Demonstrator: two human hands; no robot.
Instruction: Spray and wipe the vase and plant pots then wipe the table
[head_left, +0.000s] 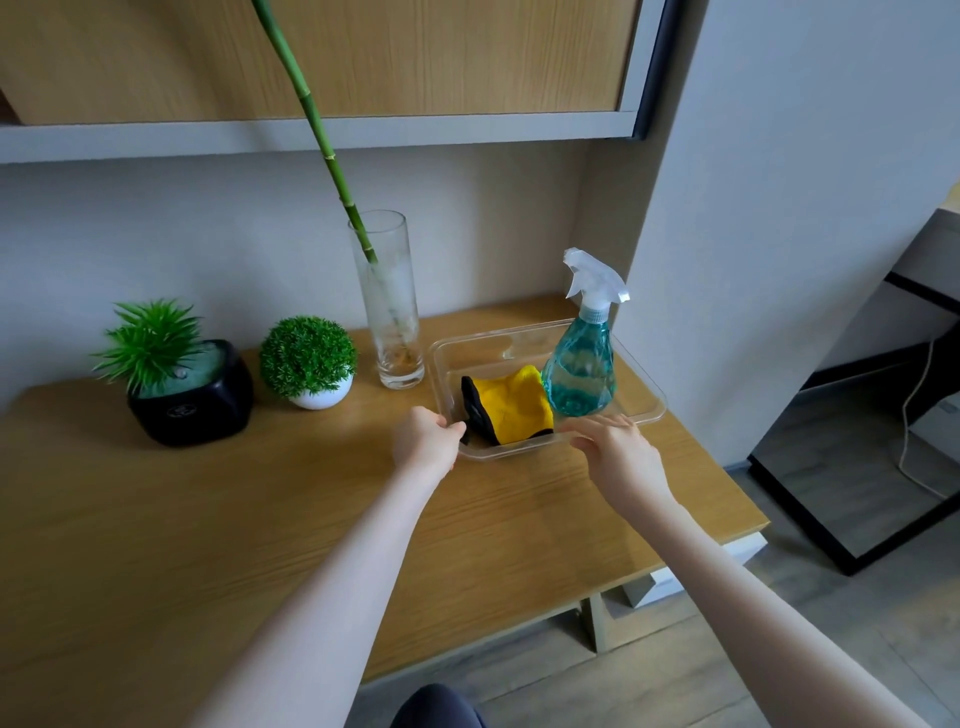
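Note:
A clear plastic tray (641, 384) sits on the wooden table (208, 519) at the right. Inside it lie a folded yellow and black cloth (511, 405) and a teal spray bottle (582, 364) with a white trigger head. My left hand (426, 439) grips the tray's near left corner. My right hand (618, 457) holds the near rim further right. A tall glass vase (389, 312) with a green bamboo stalk stands left of the tray. A white pot (317, 397) with a round green plant and a black pot (192, 405) with a spiky plant stand further left.
A wall runs behind the table and a wooden cabinet (363, 62) hangs overhead, with the bamboo stalk reaching up in front of it. The table's right edge (727, 478) drops to the floor, where a black-framed object (831, 509) stands.

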